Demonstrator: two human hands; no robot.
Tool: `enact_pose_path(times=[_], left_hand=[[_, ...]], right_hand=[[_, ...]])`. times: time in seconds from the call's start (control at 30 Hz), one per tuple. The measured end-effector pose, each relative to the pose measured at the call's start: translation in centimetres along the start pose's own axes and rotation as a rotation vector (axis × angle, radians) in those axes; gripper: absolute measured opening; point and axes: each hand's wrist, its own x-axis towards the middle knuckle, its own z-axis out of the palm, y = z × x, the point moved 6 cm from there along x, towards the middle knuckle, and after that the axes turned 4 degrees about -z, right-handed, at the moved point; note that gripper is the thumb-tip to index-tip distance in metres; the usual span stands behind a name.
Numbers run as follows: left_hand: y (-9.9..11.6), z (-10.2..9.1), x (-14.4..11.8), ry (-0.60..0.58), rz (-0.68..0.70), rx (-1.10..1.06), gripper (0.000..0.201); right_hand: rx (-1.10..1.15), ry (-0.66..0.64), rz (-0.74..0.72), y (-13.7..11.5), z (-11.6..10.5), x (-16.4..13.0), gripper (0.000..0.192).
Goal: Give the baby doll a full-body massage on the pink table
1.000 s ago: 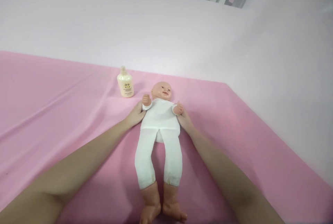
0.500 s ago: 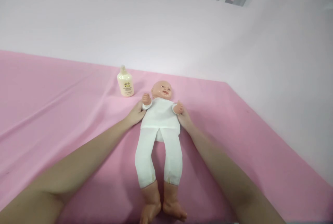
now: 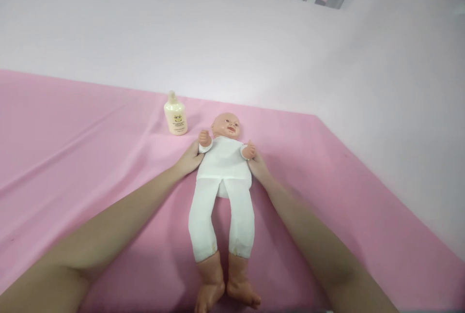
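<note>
Here the doll, dressed in white, is laid face up on the pink-covered counter, head pointed to the far side. Both its flanks are touched: one side by the left grip, the other by the right grip, each partly hidden by the doll's arms, so whether they are closed or spread cannot be told. Beyond the left grip, a cream bottle is stood upright, backed by a white wall.
</note>
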Motion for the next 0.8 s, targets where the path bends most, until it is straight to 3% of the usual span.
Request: enact_pose_path(times=[0.8], left_hand=[[-0.48,0.02,0.0,-0.001,-0.019,0.003,0.041]], right_hand=[[-0.01,-0.024,-0.008,-0.18,0.02,0.09,0.036]])
